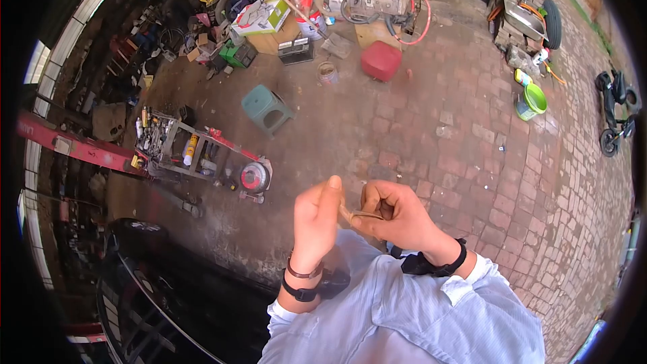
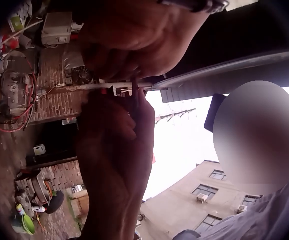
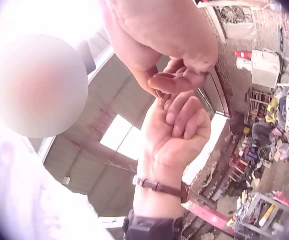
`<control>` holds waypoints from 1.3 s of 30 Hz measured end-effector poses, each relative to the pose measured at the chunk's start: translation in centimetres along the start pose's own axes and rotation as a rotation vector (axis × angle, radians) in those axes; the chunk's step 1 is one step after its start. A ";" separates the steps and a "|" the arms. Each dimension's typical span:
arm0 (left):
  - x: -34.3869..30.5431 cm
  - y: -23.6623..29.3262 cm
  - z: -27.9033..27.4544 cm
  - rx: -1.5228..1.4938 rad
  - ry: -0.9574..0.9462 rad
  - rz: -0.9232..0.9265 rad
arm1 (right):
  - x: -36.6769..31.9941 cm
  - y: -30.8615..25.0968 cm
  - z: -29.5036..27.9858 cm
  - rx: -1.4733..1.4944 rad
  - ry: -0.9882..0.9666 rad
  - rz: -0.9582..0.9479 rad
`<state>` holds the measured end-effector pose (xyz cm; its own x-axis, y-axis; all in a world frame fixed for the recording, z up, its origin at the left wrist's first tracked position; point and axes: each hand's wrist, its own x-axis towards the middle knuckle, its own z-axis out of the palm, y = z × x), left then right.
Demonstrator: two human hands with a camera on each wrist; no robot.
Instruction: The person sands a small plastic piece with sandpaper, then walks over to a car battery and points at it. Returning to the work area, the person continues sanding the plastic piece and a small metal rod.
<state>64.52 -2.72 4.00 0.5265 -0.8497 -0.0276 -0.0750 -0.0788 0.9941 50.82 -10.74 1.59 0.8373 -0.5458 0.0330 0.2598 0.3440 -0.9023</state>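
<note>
Both hands meet in front of the chest. A small, thin, brownish piece [image 1: 367, 214] lies between their fingertips; what it is cannot be made out. My right hand [image 1: 401, 219] pinches it with curled fingers. The left hand [image 1: 317, 219], thumb pointing up, grips its other end. From the right wrist view, the left hand [image 3: 177, 130] shows curled fingers below the right hand [image 3: 164, 40], with the thin piece [image 3: 159, 95] where they meet. In the left wrist view the left hand [image 2: 134, 40] is above and the right hand [image 2: 117, 130] below, both dark, hiding most of the piece.
A teal stool [image 1: 267, 109], a red stool [image 1: 381, 61] and a tool cart [image 1: 182, 148] stand on the floor ahead. A black car [image 1: 175, 290] is at lower left, a red lift arm [image 1: 87, 145] above it. A green bucket [image 1: 531, 101] stands right.
</note>
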 end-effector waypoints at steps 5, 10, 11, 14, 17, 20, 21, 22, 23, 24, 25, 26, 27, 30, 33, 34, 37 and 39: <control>-0.1 0.6 0.6 0.004 -0.012 -0.036 | 0.7 -1.4 0.0 0.043 0.031 0.045; 0.3 -0.1 0.8 0.039 -0.008 -0.044 | 0.7 -0.4 -0.4 -0.100 0.060 -0.002; 0.3 0.1 0.9 0.070 -0.005 -0.037 | 1.1 -0.8 -0.1 -0.064 0.081 -0.024; 0.8 -0.1 0.7 0.100 0.005 0.010 | 1.1 -0.8 -0.5 -0.207 0.086 -0.073; 0.9 -0.3 1.1 0.099 0.074 0.001 | 0.9 -0.5 -0.5 -0.305 0.109 -0.103; 0.8 -0.4 1.1 0.112 0.075 0.029 | 1.9 -0.6 -0.1 -0.228 0.131 -0.148; 0.8 -0.2 0.8 0.097 0.070 -0.002 | 1.7 -0.8 -0.1 -0.273 0.133 -0.152; 1.0 0.0 0.7 0.079 0.067 -0.030 | 1.5 -0.6 -0.3 -0.278 0.131 -0.164; 1.0 -0.2 0.7 0.083 0.077 -0.001 | 1.2 -0.1 -0.6 -0.294 0.121 -0.143; 1.2 -0.3 0.8 0.082 0.079 0.001 | 1.2 -0.1 -0.6 -0.309 0.111 -0.116; 1.3 -0.6 1.0 0.091 0.065 0.013 | 1.4 -0.2 -0.6 -0.305 0.112 -0.110; 1.0 -0.9 1.0 0.103 0.048 0.019 | 1.8 -0.4 -0.4 -0.289 0.120 -0.129; 0.7 -1.1 1.0 0.106 0.044 0.010 | 1.9 -0.5 -0.2 -0.274 0.129 -0.152; 1.2 -1.0 0.2 0.152 0.069 0.026 | 1.3 -0.7 -0.4 -0.355 0.123 -0.127; 1.2 -1.3 -1.0 -0.103 0.094 -0.002 | 0.4 0.0 -1.9 -0.268 0.109 0.019; 1.1 -0.8 -0.8 -0.102 0.096 -0.008 | 0.3 -0.1 -2.0 -0.266 0.109 0.025; 0.6 0.6 -0.2 -0.051 0.054 0.014 | 0.2 -1.2 -1.8 0.199 0.021 0.003; 0.4 0.2 -0.3 -0.034 0.036 0.021 | 0.3 -1.1 -1.4 0.164 -0.020 0.011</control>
<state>64.95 -2.98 4.21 0.5556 -0.8314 -0.0039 -0.0573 -0.0429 0.9974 50.10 -12.32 1.97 0.8498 -0.5261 0.0333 0.3240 0.4714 -0.8203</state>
